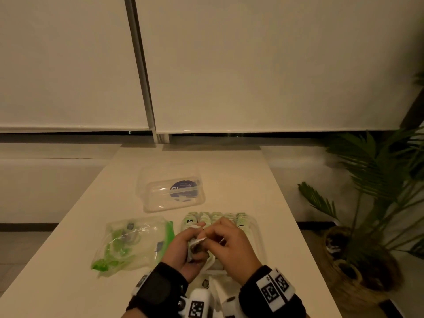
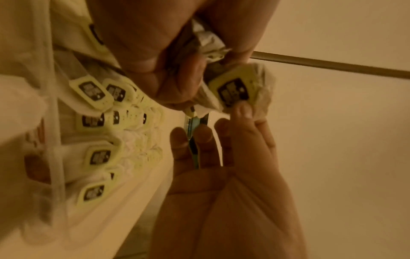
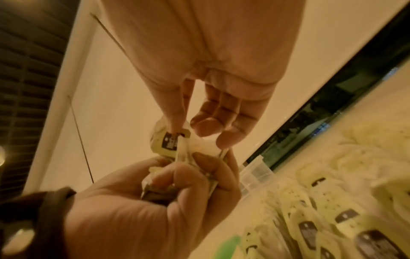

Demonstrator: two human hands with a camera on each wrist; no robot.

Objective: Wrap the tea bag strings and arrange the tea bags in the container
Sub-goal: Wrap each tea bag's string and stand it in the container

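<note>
- Left hand: fingers curled round a crumpled tea bag, held above the near end of the clear container.
- Right hand: thumb and forefinger pinch the bag's paper tag; remaining fingers loosely curled.
- Container: rows of tagged tea bags at its far end.
- Table: green-printed plastic pouch left of the hands; clear lid beyond.

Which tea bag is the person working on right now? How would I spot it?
Look at the near end of the long white table, just in front of the clear container filled with rows of tea bags. There the left hand and right hand meet around one tea bag. It is the only one held up in fingers; the others sit packed in the container.
</note>
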